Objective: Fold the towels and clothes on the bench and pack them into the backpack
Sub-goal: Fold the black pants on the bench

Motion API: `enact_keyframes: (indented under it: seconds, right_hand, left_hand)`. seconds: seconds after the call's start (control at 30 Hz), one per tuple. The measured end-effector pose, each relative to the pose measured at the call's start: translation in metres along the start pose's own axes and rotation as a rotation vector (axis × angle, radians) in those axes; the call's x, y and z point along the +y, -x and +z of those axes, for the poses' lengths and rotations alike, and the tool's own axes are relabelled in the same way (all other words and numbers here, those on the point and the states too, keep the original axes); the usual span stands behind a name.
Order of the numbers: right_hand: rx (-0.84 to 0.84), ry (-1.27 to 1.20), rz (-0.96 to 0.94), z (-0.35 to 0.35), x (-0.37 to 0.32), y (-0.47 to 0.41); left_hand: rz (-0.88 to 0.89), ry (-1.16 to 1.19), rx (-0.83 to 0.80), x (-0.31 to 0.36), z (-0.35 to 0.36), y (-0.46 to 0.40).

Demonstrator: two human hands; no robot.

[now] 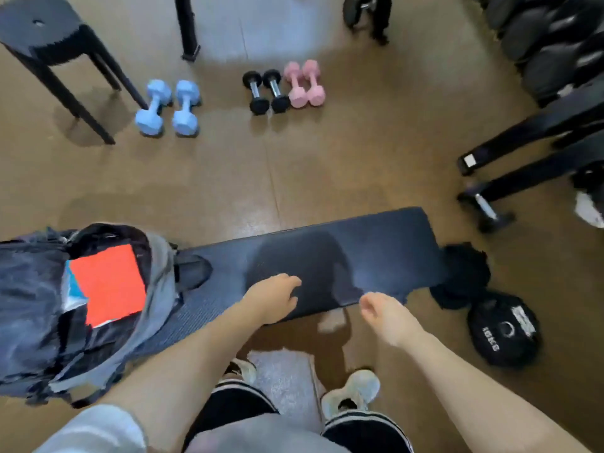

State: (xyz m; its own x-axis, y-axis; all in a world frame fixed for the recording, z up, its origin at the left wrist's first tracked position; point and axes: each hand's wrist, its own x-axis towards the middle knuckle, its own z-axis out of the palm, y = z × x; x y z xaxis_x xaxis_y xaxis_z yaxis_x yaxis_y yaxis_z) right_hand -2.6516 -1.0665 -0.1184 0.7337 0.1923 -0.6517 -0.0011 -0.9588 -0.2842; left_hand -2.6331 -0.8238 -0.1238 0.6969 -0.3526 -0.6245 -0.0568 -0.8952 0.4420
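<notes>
head view, looking down over a long black padded table point(343, 256) with textured vinyl top, set on a brown gym floor point(327, 158). dark navy nylon backpack point(39, 305) lying at the left end of the table, main opening facing up and gaping, presumably left so for loading from above. inside the opening: flat bright orange-red folded cloth point(108, 286) on top, square-edged and smooth, with a light blue folded cloth point(74, 284) showing just beneath its left edge; grey fabric lining or flap around the mouth. no loose towels or clothes visible on the table top; packing judged close to complete, closing of the backpack still to be done. left hand point(271, 297) low over the near edge of the table, fingers loosely curled, holding nothing; contact with the surface not determinable. right hand point(385, 317) just off the near edge, beside the left, fingers relaxed and slightly bent, also holding nothing. both hands apart from the backpack. beyond the table: pair of light blue dumbbells point(168, 107), pair of black dumbbells with steel handles point(266, 91), pair of pink dumbbells point(304, 83), black stool point(42, 31) at upper left. black weight plate point(503, 328) on the floor by the right end of the table.
</notes>
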Motion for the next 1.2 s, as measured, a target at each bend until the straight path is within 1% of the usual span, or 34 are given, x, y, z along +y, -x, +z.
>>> enact_keyframes:
  seconds: [0.07,0.1,0.17,0.2,0.3,0.43,0.57,0.73,0.87,1.0,1.13,1.2]
  right_hand:
    - [0.024,-0.036,0.064,-0.014,0.067,0.033]
    - [0.048,-0.069,0.123,-0.022,0.115,0.060]
    - [0.072,-0.129,0.170,-0.030,0.159,0.079]
    - [0.092,-0.173,0.213,-0.035,0.190,0.094]
    - [0.170,-0.318,0.327,-0.048,0.276,0.127]
    - [0.261,-0.418,0.412,-0.063,0.358,0.135]
    - [0.276,-0.443,0.456,-0.077,0.438,0.113]
    - [0.250,-0.483,0.511,-0.100,0.546,0.051]
    - [0.211,-0.586,0.580,-0.089,0.626,-0.021]
    - [0.164,-0.680,0.623,-0.049,0.693,-0.098]
    - [0.131,-0.712,0.631,0.011,0.749,-0.186]
    - [0.158,-0.744,0.660,0.044,0.773,-0.235]
  left_hand:
    - [0.039,-0.044,-0.026,0.070,0.011,-0.019]
    - [0.056,-0.088,-0.028,0.121,0.023,-0.033]
    - [0.031,-0.104,0.030,0.166,0.031,-0.047]
    - [0.042,-0.092,0.043,0.199,0.040,-0.056]
    - [0.156,-0.078,0.023,0.293,0.054,-0.088]
    - [0.301,-0.068,-0.008,0.380,0.062,-0.146]
    - [0.303,-0.037,-0.041,0.444,0.075,-0.220]
    - [0.236,-0.015,-0.115,0.509,0.093,-0.331]
    - [0.174,-0.020,-0.146,0.543,0.122,-0.432]
    - [0.047,0.039,-0.110,0.550,0.173,-0.529]
    - [-0.006,0.023,-0.085,0.535,0.239,-0.615]
    - [-0.011,0.019,-0.051,0.519,0.271,-0.654]
